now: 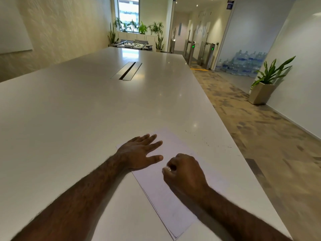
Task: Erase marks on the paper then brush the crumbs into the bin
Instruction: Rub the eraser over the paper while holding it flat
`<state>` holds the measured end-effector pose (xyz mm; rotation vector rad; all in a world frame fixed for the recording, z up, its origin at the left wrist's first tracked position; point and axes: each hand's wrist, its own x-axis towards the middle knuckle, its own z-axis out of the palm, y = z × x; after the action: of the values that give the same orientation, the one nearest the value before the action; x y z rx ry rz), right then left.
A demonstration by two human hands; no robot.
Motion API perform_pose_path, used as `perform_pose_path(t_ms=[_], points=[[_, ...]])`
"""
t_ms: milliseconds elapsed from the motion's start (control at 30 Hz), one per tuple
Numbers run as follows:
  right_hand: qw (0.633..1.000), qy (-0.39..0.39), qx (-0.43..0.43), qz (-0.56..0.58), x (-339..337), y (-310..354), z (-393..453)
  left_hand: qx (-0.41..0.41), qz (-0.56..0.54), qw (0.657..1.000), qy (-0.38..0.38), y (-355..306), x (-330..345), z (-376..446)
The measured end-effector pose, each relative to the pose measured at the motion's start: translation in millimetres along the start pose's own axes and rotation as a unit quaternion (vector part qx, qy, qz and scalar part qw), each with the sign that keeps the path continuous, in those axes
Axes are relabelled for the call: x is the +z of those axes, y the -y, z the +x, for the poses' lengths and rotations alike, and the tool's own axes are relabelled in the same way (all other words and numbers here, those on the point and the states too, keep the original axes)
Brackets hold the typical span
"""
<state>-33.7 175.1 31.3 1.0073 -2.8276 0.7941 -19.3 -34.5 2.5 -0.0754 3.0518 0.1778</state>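
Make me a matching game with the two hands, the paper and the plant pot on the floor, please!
Things:
1. left hand
2. right hand
3. paper
4. plant pot

States or places:
A. stands on the floor by the wall
B. lies flat on the table under both hands
C. fingers curled, pinching something small and white
D. fingers spread flat, pressing down

Pairs: 1-D, 2-C, 3-B, 4-A
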Motion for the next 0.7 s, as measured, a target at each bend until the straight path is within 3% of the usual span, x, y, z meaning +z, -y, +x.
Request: perform_pose_path(t_ms=[133,200,300,333,433,500,600,700], points=[[0.988,-0.081,0.127,-0.046,-25.8,-42.8,38.9,0.002,0.006,1.0,-0.003,-0.4,2.6,0.7],[0.993,-0.071,0.085,-0.041,-16.7,-30.2,25.3,0.002,0.003,1.0,-0.002,-0.8,3.9,-0.6],[0.998,0.034,-0.047,0.016,13.2,16.5,-19.3,0.004,-0.001,1.0,0.0,-0.7,0.1,-1.5],[0.999,0.041,-0.03,0.014,9.7,16.1,-14.5,0.005,-0.002,1.0,0.0,-0.4,-1.4,-1.2],[0.992,-0.053,0.099,-0.049,-13.8,-19.9,29.6,0.003,0.001,1.0,0.004,-0.7,-0.9,-0.6],[0.996,-0.043,0.062,-0.038,-9.4,-8.4,22.1,0.003,0.0,1.0,0.005,-0.5,1.0,-1.2],[0.994,0.08,-0.062,0.038,17.2,35.1,-21.7,0.006,-0.001,1.0,0.011,0.7,-0.9,0.0],[1.0,0.0,0.027,0.001,-0.8,5.1,12.9,0.005,0.003,1.0,0.008,-1.3,-3.3,-0.3]])
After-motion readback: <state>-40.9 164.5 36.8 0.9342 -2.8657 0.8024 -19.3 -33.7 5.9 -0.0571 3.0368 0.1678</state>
